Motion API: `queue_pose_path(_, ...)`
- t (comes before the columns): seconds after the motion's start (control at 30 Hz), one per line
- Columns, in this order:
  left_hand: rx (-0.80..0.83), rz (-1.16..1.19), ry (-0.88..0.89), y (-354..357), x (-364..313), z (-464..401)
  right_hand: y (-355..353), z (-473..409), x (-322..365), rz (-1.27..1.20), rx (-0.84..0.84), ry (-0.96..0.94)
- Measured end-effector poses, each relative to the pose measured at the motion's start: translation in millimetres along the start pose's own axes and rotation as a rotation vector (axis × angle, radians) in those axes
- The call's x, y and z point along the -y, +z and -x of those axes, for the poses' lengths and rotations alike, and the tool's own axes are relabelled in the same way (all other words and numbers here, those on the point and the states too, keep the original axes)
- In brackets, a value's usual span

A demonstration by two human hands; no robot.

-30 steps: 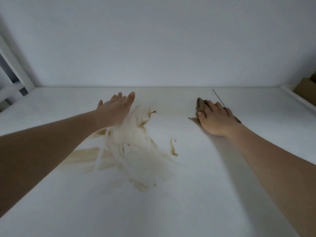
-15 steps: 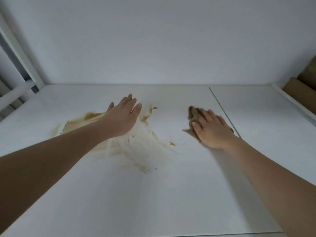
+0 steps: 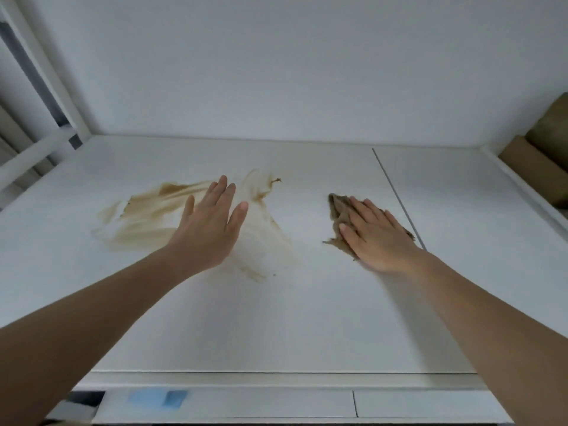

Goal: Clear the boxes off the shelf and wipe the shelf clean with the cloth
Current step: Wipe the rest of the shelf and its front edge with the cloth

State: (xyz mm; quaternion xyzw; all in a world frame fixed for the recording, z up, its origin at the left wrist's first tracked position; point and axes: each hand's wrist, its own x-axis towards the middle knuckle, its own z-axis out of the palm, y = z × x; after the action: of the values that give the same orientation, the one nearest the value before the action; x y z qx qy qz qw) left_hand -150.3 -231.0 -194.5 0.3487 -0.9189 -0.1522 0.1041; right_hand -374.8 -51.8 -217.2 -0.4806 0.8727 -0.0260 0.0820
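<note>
A white shelf (image 3: 276,327) carries a wide smeared brown stain (image 3: 153,216) on its left half. My right hand (image 3: 376,233) lies flat, pressing a brown cloth (image 3: 336,209) onto the shelf, to the right of the stain; most of the cloth is hidden under the palm. My left hand (image 3: 210,224) hovers over the stain with fingers stretched and apart, holding nothing.
Brown cardboard boxes (image 3: 541,155) sit beyond the raised right edge of the shelf. White frame bars (image 3: 40,149) stand at the far left. A thin seam (image 3: 396,192) runs across the shelf just right of the cloth. The white back wall (image 3: 276,72) closes the shelf.
My view has pulled back, so the shelf's front edge now shows. The stain's left part has come into view. My right hand and the cloth have stayed near the seam.
</note>
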Motion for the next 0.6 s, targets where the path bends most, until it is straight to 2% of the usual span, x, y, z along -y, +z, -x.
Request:
queue_pose_path(0.07,-0.007,0.005,-0.039,2.2,0.3,16.9,-2.2,-4.9,-11.3,0.012,-0.005,0.155)
queue_pose_path(0.13,-0.023,0.023,-0.09,5.2,0.1,33.7,0.1,-11.8,1.0,-0.017,-0.003,0.21)
queue_pose_path(0.2,-0.045,0.026,-0.144,10.0,-0.3,47.4,3.3,-14.8,26.2,-0.055,-0.004,0.159)
queue_pose_path(0.33,-0.078,-0.029,-0.263,17.0,0.8,67.6,13.7,6.0,68.6,-0.063,-0.027,-0.064)
queue_pose_path(0.47,-0.076,-0.07,-0.344,18.9,1.9,87.5,14.5,38.7,51.0,-0.029,-0.003,-0.284)
queue_pose_path(0.53,-0.079,-0.101,-0.378,20.1,3.7,95.9,9.5,42.7,24.6,-0.005,-0.004,-0.252)
queue_pose_path(0.6,-0.104,-0.128,-0.382,22.8,4.2,100.2,5.5,37.5,4.2,0.015,-0.022,-0.104)
